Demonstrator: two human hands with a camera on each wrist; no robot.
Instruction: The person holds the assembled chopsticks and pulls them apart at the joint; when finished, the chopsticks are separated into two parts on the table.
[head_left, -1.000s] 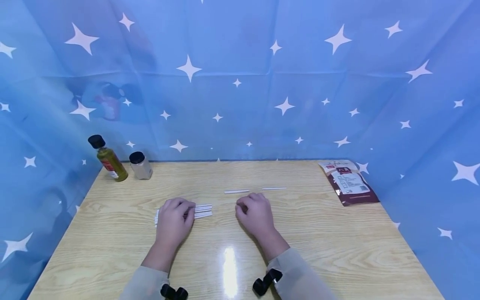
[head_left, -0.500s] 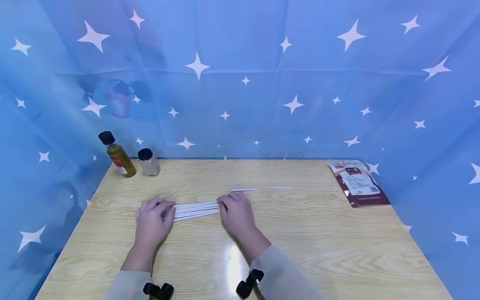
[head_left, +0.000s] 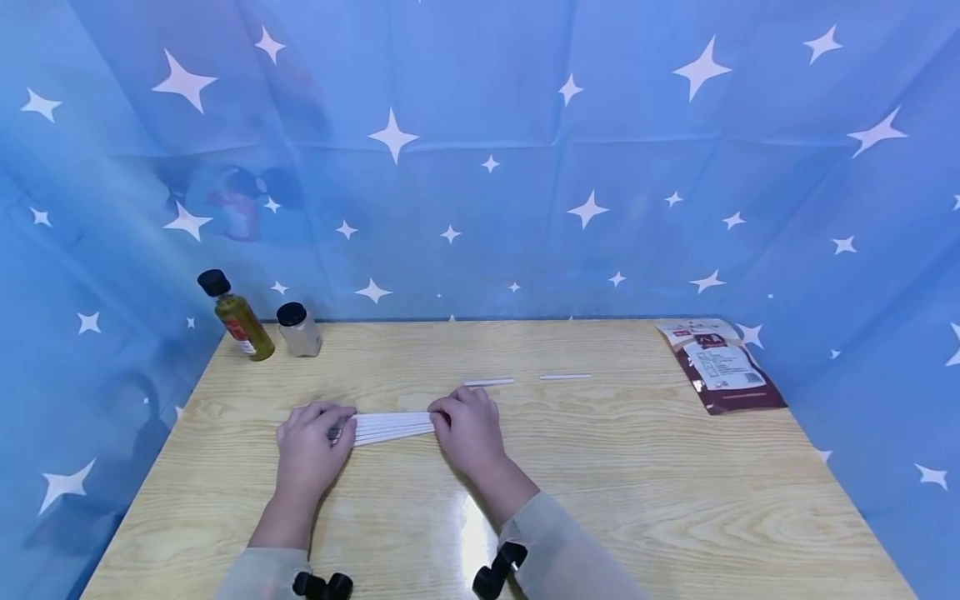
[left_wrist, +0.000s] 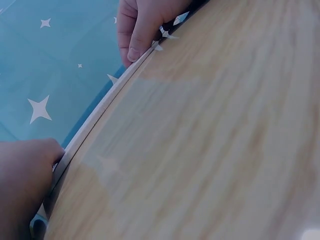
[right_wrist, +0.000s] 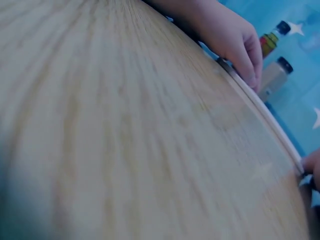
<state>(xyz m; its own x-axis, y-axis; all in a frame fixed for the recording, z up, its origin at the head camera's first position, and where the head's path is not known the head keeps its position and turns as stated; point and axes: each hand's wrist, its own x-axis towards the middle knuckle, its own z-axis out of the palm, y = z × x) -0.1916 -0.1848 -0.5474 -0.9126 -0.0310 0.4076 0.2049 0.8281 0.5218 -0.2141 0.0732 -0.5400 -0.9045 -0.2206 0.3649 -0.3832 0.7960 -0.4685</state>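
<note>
Several thin white sticks [head_left: 393, 427] lie side by side on the wooden table, drawn close in a flat row. My left hand [head_left: 311, 437] holds their left ends, thumb at the near side and fingers at the far side, hiding those ends. At the right ends, my right hand [head_left: 468, 421] grips the row between thumb and fingers. In the left wrist view the sticks [left_wrist: 107, 102] appear edge-on, spanning from one hand to the other. Two more white sticks lie apart behind my right hand, a left one [head_left: 489, 382] and a right one [head_left: 566, 377].
A green-yellow bottle with a black cap [head_left: 245, 327] and a small black-lidded jar [head_left: 302, 336] stand at the table's back left. A maroon and white packet [head_left: 722, 367] lies at the back right. Blue star-patterned cloth [head_left: 480, 192] hangs behind the table [head_left: 675, 500].
My right hand has come left onto the sticks' right ends. My left hand has shifted from over the sticks to their left ends. The sticks lie closer together, and the view has shifted slightly.
</note>
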